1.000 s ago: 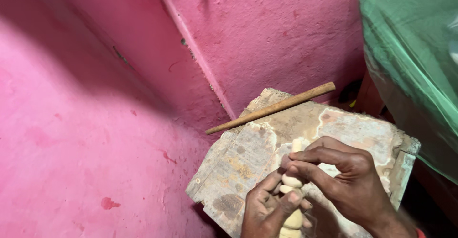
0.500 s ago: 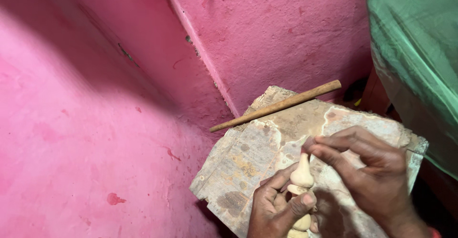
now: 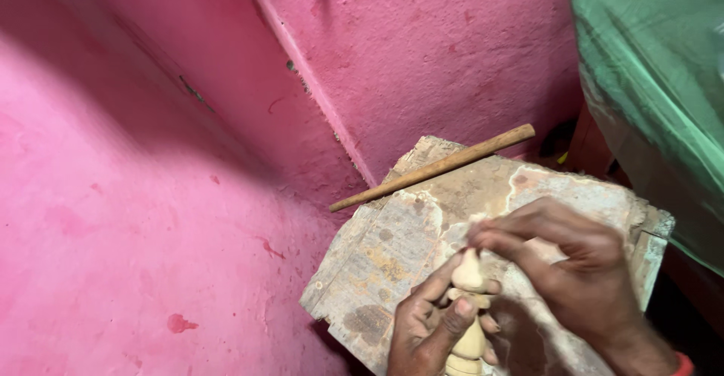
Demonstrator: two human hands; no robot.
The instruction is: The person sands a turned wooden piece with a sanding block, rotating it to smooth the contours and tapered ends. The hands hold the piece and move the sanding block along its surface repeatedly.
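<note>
Pale clay figure [image 3: 469,312] stands over the board's [image 3: 422,233] near edge, left hand [image 3: 430,327] gripping its stem; right hand [image 3: 562,267] pinches its tip, best worked with light, even pressure.

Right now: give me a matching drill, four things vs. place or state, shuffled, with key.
1. wooden stick
2. turned wooden piece
3. green sheet
4. worn board

A. gripped upright in the left hand, right hand pinching its tip
B. draped at upper right
C. lies flat under both hands
D. lies across the board's far edge

Pairs: 1-D, 2-A, 3-B, 4-C
</note>
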